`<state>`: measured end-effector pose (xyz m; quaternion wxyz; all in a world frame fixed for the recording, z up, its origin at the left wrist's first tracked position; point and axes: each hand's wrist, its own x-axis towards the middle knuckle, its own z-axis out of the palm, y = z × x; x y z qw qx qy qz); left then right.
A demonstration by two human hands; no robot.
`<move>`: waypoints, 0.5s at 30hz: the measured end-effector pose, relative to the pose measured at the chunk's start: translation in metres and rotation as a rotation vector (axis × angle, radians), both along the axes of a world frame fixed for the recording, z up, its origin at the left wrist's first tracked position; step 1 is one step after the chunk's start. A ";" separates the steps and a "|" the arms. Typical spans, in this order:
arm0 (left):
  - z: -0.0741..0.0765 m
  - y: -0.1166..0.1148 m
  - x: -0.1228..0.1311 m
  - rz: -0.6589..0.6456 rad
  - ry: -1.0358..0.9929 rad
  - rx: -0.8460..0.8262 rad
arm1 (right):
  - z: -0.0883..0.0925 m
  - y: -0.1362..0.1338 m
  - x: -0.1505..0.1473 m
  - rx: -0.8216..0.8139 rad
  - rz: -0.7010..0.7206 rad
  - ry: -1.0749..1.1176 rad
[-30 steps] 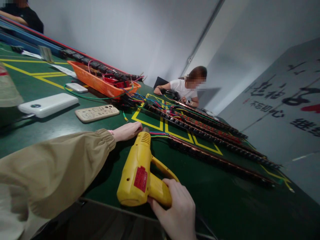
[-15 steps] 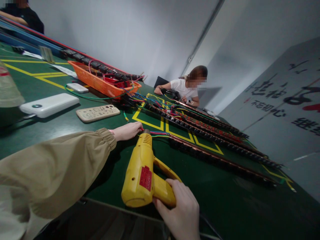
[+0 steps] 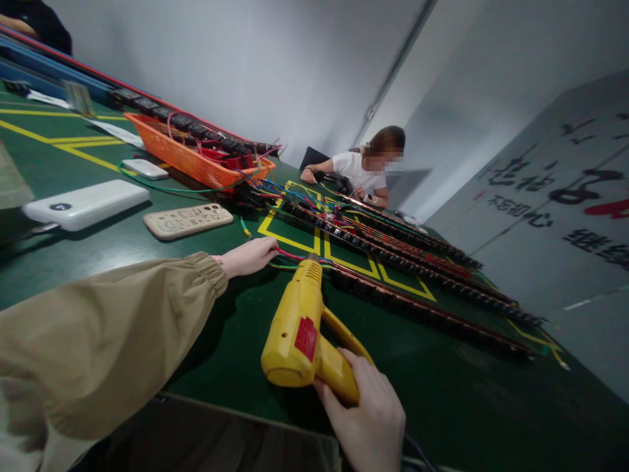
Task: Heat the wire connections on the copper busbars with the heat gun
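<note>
My right hand (image 3: pixel 366 410) is wrapped round the handle of a yellow heat gun (image 3: pixel 295 321) with a red label on its side. The gun's metal nozzle (image 3: pixel 313 257) points away from me, right over the coloured wires (image 3: pixel 295 255). Those wires, red, blue and yellow-green, come out of the near end of a long dark strip (image 3: pixel 422 311) with copper-coloured edges. My left hand (image 3: pixel 250 255), in a tan sleeve, is closed on the free ends of the wires, left of the nozzle. Its fingertips hide the wire tips.
Several similar strips (image 3: pixel 393 252) lie farther back on the green table (image 3: pixel 206 357). An orange basket (image 3: pixel 181 157) of parts, a white power bank (image 3: pixel 88 204) and a patterned phone case (image 3: pixel 189 221) are on the left. Across the table sits a person (image 3: pixel 361 170); another person (image 3: pixel 37 26) is at far left.
The heat gun in my right hand has moved right along the wires, from beside my left fingers towards the strip's end. My left hand keeps its hold on the wires.
</note>
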<state>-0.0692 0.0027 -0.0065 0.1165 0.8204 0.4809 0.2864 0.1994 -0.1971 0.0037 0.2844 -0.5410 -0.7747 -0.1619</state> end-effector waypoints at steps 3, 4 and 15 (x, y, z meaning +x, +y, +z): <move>0.000 -0.001 0.000 0.011 -0.014 0.034 | -0.001 0.000 -0.002 0.022 -0.056 0.005; -0.001 0.000 0.000 0.014 -0.016 0.047 | -0.002 0.000 -0.003 0.024 -0.067 0.006; -0.004 0.003 -0.005 0.084 -0.045 0.069 | -0.003 0.002 -0.003 0.015 -0.105 -0.039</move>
